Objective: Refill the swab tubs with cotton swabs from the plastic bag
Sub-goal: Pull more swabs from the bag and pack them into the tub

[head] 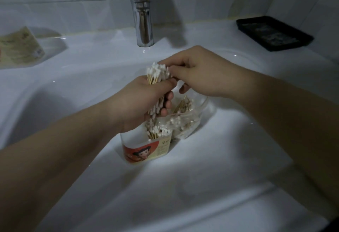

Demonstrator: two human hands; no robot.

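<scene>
Head view: left hand (146,99) fisted round swab bundle (157,71), right hand (198,72) pinching its top, above part-filled tub (145,151) beside plastic bag (187,120), mid-sink (73,77); a slackened grip would likely scatter swabs across the bowl.

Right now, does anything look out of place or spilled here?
Nothing is spilled. Oddly, the tub and the plastic bag sit in the sink, near the tap; water could wet the swabs.
</scene>
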